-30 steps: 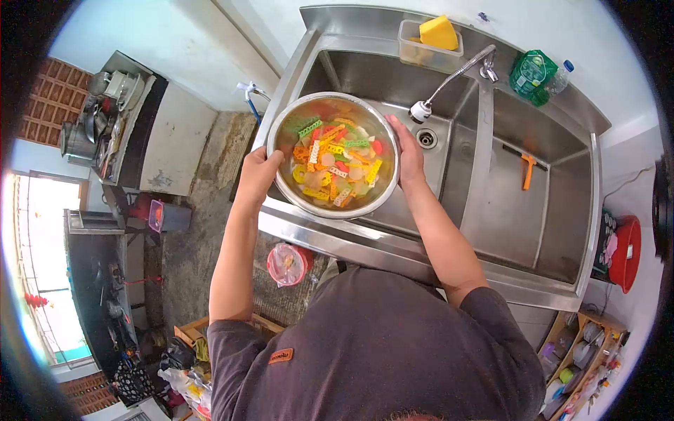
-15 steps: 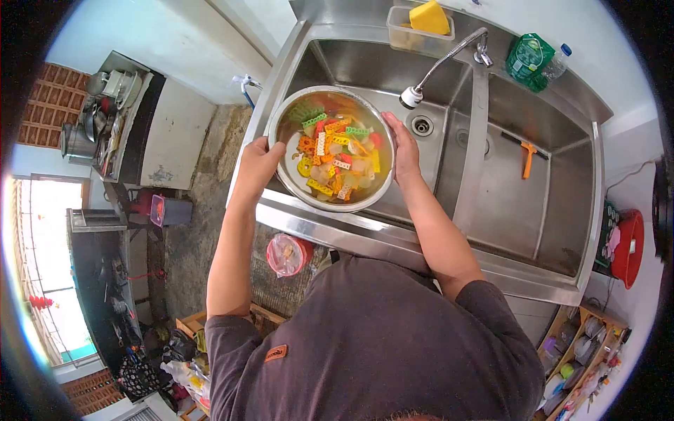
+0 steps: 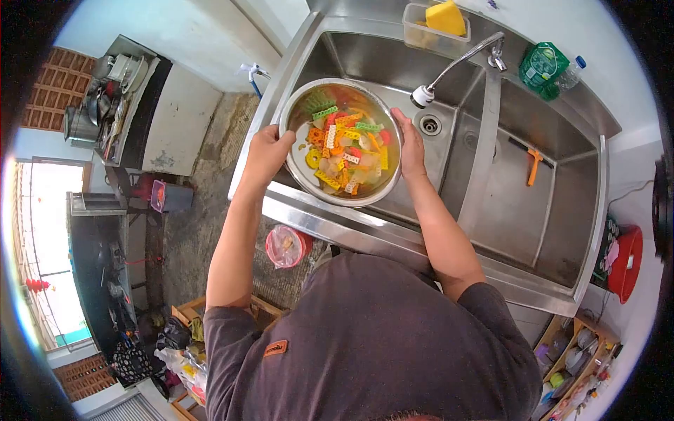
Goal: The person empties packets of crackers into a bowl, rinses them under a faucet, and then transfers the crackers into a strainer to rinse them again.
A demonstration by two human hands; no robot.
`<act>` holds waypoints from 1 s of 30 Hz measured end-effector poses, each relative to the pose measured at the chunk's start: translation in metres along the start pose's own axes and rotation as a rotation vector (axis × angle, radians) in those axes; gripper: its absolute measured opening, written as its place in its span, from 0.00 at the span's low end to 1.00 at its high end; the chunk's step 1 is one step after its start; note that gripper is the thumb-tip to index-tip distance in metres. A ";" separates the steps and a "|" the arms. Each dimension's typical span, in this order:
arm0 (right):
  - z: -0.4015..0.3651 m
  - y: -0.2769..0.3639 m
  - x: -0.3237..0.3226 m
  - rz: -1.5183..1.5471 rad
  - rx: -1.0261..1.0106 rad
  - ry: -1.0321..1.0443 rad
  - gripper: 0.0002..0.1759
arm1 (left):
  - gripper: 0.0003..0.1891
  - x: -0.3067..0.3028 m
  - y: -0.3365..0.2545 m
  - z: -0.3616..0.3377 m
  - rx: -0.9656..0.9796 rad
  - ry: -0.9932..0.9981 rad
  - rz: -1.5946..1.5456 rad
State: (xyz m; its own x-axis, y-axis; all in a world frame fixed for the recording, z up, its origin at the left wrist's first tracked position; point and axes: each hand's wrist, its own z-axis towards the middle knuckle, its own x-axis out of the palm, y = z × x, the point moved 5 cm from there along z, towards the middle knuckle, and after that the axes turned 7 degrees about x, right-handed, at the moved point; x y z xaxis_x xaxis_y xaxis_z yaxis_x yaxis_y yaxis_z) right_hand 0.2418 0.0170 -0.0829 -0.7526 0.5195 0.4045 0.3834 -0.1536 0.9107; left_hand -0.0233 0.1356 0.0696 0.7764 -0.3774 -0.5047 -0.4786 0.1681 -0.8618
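Note:
A round metal bowl [image 3: 357, 203] is held over the left basin of the sink, near its front edge. Inside lie colourful ladder-shaped and round pieces [image 3: 347, 153] that look like uncooked crackers, in green, yellow, orange, red and white. My left hand [image 3: 269, 156] grips the bowl's left rim, thumb on top and fingers hidden beneath. On the opposite side, my right hand [image 3: 411, 147] presses against the outer wall, its fingers held together along the rim. The white-tipped faucet [image 3: 423, 96] hangs just beyond the right hand.
The steel sink's right basin [image 3: 502, 217] holds an orange-handled squeegee [image 3: 535, 168]. Along the back ledge are a plastic box [image 3: 435, 38] with a yellow sponge [image 3: 446, 17], a green pouch [image 3: 543, 64] and a bottle [image 3: 571, 73]. A red bucket [image 3: 298, 245] stands on the floor.
The view has shifted slightly, so sink and bowl appear further right. The bowl sits a little farther from my body, with both hands keeping their places on it.

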 end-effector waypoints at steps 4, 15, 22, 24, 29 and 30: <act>-0.002 0.003 0.001 -0.113 -0.028 -0.010 0.32 | 0.13 0.000 0.011 0.007 0.004 0.006 0.008; 0.000 -0.003 0.001 -0.056 -0.048 0.027 0.35 | 0.13 0.001 0.010 0.010 0.014 0.016 0.029; 0.002 -0.015 -0.006 0.083 -0.001 -0.026 0.35 | 0.13 0.005 -0.008 0.005 0.022 0.013 -0.007; 0.003 -0.016 -0.007 0.162 0.011 -0.023 0.33 | 0.13 0.004 -0.006 0.007 0.037 0.019 0.016; 0.001 -0.015 -0.007 0.205 0.078 -0.072 0.31 | 0.14 0.006 -0.005 0.009 0.027 0.032 0.051; 0.001 -0.016 -0.007 0.212 0.100 -0.080 0.31 | 0.14 0.006 -0.006 0.009 0.036 0.031 0.064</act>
State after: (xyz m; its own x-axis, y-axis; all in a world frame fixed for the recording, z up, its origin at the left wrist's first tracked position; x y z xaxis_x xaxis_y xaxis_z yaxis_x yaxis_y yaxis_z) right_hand 0.2416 0.0166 -0.1006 -0.6062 0.5503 0.5742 0.5824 -0.1845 0.7917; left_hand -0.0117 0.1405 0.0715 0.7312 -0.3929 -0.5576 -0.5116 0.2248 -0.8293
